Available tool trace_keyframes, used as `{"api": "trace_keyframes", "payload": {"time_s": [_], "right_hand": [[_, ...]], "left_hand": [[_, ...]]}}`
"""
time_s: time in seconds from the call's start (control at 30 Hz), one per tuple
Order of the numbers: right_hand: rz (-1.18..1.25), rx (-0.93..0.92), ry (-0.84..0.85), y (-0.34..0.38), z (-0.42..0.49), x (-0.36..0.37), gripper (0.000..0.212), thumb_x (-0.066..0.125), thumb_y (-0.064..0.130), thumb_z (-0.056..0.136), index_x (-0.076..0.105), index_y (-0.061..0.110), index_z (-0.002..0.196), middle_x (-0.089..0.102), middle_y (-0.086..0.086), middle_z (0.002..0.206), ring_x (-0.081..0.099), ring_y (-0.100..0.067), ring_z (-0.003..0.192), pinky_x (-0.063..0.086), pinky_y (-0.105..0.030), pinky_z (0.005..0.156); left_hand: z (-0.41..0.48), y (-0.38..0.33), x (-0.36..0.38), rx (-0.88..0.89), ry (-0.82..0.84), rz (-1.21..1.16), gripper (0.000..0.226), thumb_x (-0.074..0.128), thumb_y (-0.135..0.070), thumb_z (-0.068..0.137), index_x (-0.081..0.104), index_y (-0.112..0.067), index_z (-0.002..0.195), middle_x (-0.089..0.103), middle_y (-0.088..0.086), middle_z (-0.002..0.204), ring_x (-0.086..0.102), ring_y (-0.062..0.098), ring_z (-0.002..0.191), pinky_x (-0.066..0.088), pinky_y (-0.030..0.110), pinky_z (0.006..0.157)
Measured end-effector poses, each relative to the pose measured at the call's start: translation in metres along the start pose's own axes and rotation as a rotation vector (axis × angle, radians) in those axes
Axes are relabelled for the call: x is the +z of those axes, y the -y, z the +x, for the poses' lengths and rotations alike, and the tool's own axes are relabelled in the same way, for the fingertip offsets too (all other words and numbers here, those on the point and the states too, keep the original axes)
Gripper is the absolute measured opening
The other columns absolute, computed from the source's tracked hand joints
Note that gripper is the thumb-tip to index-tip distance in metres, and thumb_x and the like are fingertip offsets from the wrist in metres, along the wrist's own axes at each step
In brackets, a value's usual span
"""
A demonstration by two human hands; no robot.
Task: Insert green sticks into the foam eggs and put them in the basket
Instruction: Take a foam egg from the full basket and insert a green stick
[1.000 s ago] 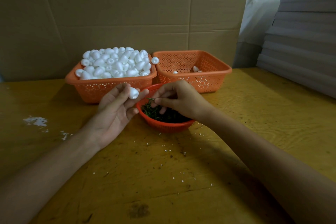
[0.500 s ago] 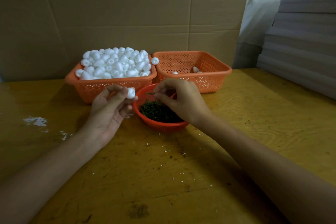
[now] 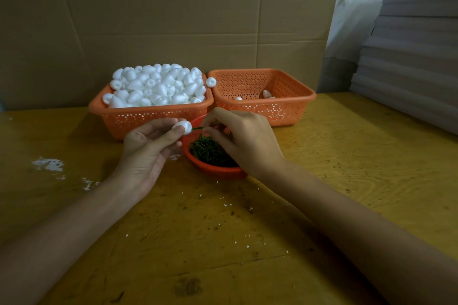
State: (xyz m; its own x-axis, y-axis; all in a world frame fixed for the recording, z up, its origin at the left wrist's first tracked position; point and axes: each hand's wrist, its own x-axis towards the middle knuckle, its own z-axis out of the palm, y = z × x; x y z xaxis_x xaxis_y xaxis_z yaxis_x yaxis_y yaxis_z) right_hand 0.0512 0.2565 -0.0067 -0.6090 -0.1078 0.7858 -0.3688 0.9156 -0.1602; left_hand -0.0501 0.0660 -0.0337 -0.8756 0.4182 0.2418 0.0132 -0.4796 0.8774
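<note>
The stick (image 3: 197, 128) lies almost level at the middle of the frame, its long axis running left to right. Its left tip meets the right end of the egg (image 3: 184, 127); whether it has entered the foam cannot be told. It is thin and dark green, and only a short length shows between egg and fingers. The egg is small, white and matt.

The left hand (image 3: 148, 148), palm turned up, grips the egg between thumb and fingertips. The right hand (image 3: 245, 141) pinches the stick's right end between thumb and forefinger, the other fingers curled. Both hands are above the near rim of a red bowl (image 3: 218, 173) holding a heap of green sticks (image 3: 210, 152).

Behind, at the upper middle, stand two orange perforated baskets side by side. The left basket (image 3: 148, 120) is heaped with white eggs (image 3: 156, 86), one perched on its right rim. The right basket (image 3: 290, 109) holds only a few. White crumbs (image 3: 49, 164) dot the yellow table (image 3: 334, 168); cardboard (image 3: 173, 20) stands behind.
</note>
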Motion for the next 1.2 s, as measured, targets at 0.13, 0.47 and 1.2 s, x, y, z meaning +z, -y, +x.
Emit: {"api": "trace_keyframes", "payload": {"time_s": [0.13,0.47,1.2], "right_hand": [[0.042,0.01,-0.032,-0.0011,-0.0005,0.0013,0.008,0.07,0.02,0.099,0.072,0.015,0.105,0.076,0.006,0.093,0.072,-0.016,0.082,0.055,-0.043,0.066],[0.021,-0.028,0.005,-0.0006,0.0002,0.0004,0.01,0.068,0.023,0.1,0.073,0.017,0.107,0.077,0.006,0.092,0.072,-0.015,0.079,0.053,-0.041,0.064],[0.017,-0.062,0.172,0.0019,0.0044,-0.0032,0.021,0.074,0.022,0.094,0.059,0.01,0.102,0.071,0.0,0.076,0.065,-0.023,0.064,0.049,-0.043,0.055]], "left_hand": [[-0.0008,0.0001,0.001,-0.007,-0.006,-0.01,0.017,0.085,-0.012,0.069,0.085,-0.02,0.085,0.081,0.006,0.099,0.077,0.013,0.084,0.059,0.019,0.065],[-0.0018,-0.0004,0.0024,0.015,0.022,0.002,0.03,0.09,-0.014,0.063,0.081,-0.02,0.091,0.079,0.011,0.113,0.078,0.019,0.102,0.061,0.022,0.067],[-0.0057,0.0054,0.006,0.086,0.048,0.066,0.034,0.096,-0.02,0.057,0.077,-0.026,0.085,0.079,0.011,0.113,0.077,0.018,0.102,0.055,0.019,0.061]]}}
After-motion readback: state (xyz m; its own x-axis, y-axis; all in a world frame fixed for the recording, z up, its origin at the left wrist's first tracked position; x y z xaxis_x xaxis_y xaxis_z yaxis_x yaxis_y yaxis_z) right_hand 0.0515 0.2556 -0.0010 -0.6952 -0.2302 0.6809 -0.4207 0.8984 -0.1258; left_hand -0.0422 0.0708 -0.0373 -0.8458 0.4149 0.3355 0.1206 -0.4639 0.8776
